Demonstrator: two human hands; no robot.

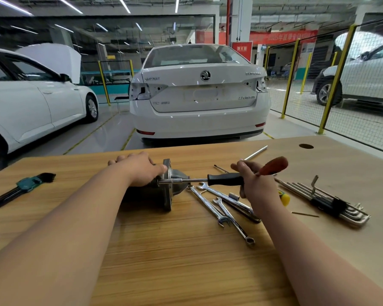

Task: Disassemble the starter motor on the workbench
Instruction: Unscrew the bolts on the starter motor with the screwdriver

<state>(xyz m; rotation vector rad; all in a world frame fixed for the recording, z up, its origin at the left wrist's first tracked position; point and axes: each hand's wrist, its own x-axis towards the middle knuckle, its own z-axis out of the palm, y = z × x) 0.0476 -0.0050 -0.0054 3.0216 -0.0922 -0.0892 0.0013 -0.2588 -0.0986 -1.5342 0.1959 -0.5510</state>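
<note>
Right grip: the right hand (255,184) was curled round the black handle of the nut driver (224,179); the fingers were wrapped close on it
Left grip: the left hand (139,168) lay over the top of the starter motor (169,195); its fingers bent round the body and the thumb sat by the round plate; it seemed to be holding the motor down
Where the motor was: on its side in the middle of the bench (164,250); it lay to the left of the right grip
Which way it ran: the motor's long way went left to right; the driver lay along the same line and pointed left; its tip met the plate near the top edge; whether it sat on a bolt was too small to tell
Nearer hand: the left hand was on the motor; the right hand was one driver's length off
Next move, a guess: a twist of the handle; the driver had to stay in line with the motor or the tip might slip
Shapes and feel: the motor was grey metal, with a flat round plate and a smooth cone nose; the driver's rod was thin and shiny; the bench was smooth wood with stripes
Around: shiny spanners (221,208) lay crossed just beside the motor; a red handle (274,165) showed behind the right hand; I could not tell if it was held; long hex keys (332,202) lay at the right; a white car (199,96) stood past the bench
</note>
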